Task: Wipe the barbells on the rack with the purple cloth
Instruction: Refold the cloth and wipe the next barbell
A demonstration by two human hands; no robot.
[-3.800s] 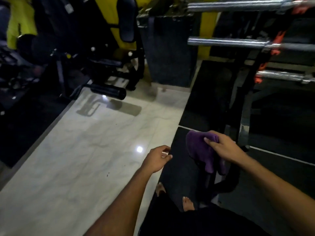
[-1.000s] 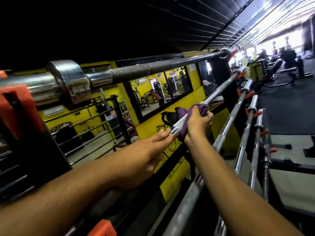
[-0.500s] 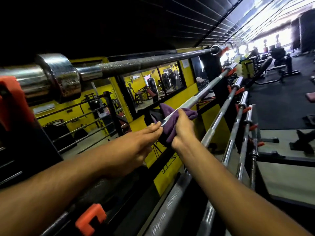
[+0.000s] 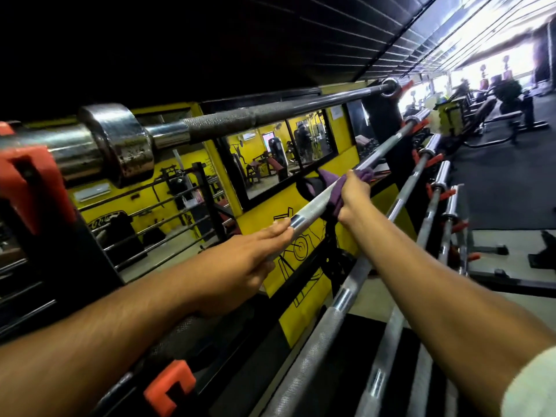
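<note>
Several steel barbells lie across a black rack with orange hooks [image 4: 168, 389]. On the second barbell [image 4: 313, 207] from the top, my right hand [image 4: 353, 197] grips the purple cloth [image 4: 337, 188] wrapped round the shaft. My left hand [image 4: 240, 263] rests on the same shaft nearer to me, fingers stretched along it and thumb below. The top barbell [image 4: 270, 115] with its chrome collar [image 4: 117, 142] runs above both hands. Lower barbells [image 4: 400, 203] slope away to the right.
A yellow wall with a mirror [image 4: 282, 152] stands behind the rack. An orange hook [image 4: 33, 182] holds the top bar at the left. Gym benches and machines [image 4: 508, 109] stand on the dark floor at the far right.
My right hand has slid the cloth a little farther along the second barbell, away from my left hand. Well before that I stood at the rack's end with the cloth held low.
</note>
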